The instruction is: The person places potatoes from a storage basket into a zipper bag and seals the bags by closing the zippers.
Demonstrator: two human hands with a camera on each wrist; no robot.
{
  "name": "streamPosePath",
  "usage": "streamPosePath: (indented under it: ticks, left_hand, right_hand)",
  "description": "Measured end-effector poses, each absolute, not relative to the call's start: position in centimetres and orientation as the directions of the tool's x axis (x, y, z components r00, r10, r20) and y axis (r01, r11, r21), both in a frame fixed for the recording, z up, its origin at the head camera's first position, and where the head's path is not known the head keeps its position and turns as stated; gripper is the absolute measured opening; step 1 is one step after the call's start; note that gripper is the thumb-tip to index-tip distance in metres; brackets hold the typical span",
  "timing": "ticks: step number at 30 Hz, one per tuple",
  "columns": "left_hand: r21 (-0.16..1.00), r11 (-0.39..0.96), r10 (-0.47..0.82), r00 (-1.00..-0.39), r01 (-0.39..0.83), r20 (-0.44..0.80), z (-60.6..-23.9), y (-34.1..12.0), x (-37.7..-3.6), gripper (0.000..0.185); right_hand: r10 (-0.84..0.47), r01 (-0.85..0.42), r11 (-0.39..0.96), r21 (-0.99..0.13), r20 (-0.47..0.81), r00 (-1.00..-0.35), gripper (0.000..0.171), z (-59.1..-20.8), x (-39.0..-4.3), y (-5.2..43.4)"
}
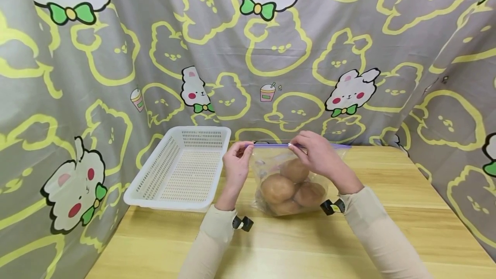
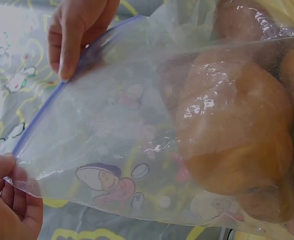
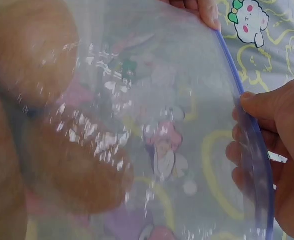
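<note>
Both hands, left hand point(image 1: 235, 160) and right hand point(image 1: 315, 152), pinch the purple zip strip point(image 1: 271, 145) of the clear plastic bag of round brown potatoes point(image 1: 288, 186); I'd keep the strip taut and level.

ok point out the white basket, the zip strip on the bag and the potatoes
white basket point(image 1: 144, 187): head view, on its left side wall.
zip strip point(image 1: 271, 145): head view, on the purple band between the two hands.
potatoes point(image 1: 277, 187): head view, on the front left potato inside the bag.
</note>
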State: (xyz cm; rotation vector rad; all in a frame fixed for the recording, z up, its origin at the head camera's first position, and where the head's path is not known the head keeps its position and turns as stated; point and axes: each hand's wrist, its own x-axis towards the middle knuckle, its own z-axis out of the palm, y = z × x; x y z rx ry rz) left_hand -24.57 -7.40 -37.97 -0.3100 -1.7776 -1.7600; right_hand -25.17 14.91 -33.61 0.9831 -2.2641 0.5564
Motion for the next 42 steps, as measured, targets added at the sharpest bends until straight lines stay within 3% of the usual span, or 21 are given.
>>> streamPosePath:
  ticks: [11, 42]
  left_hand:
    - [0.843, 0.105, -0.237, -0.81, 0.528, 0.537, -35.3, -7.4, -22.2, 0.01]
    - [0.837, 0.097, -0.243, -0.802, 0.539, 0.545, -35.9, -8.3, -22.5, 0.01]
  right_hand:
    - [-0.49, -0.734, 0.67, -0.112, 0.676, -0.55, 0.004, -33.6, -24.8, 17.1]
    - [-0.399, -0.635, 0.758, -0.146, 0.667, -0.629, 0.005, -34.4, -24.1, 23.6]
